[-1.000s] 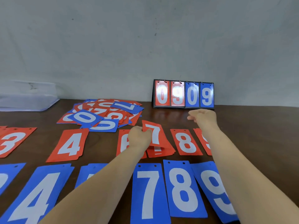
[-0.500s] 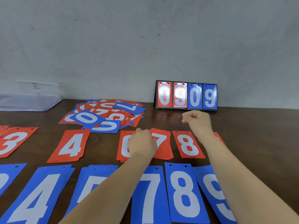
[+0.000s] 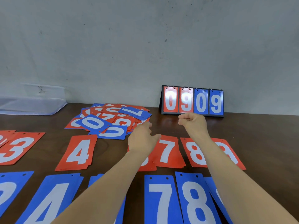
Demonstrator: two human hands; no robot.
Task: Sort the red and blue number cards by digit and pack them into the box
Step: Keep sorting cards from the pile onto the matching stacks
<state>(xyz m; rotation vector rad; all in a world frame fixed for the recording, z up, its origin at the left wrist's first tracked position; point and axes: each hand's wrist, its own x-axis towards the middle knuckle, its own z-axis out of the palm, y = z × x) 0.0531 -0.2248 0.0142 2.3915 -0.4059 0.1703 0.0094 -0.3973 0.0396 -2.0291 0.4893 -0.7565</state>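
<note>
Evidently sorting is unfinished: the clear box (image 3: 32,104) is parked well left of the unsorted pile (image 3: 110,122). At the pile's right edge the left hand (image 3: 142,140) is stretched out, fingers relaxed and empty, presumably for another card. Further right of it, the right hand (image 3: 193,124) is curled, nothing held

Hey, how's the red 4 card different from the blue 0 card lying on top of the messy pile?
The red 4 card is red; the blue 0 card is blue. The red 4 card lies on the table in the sorted row, digit upright to the viewer; the blue 0 card rests skewed atop the loose heap, digit turned sideways. Both carry a white digit.
</note>
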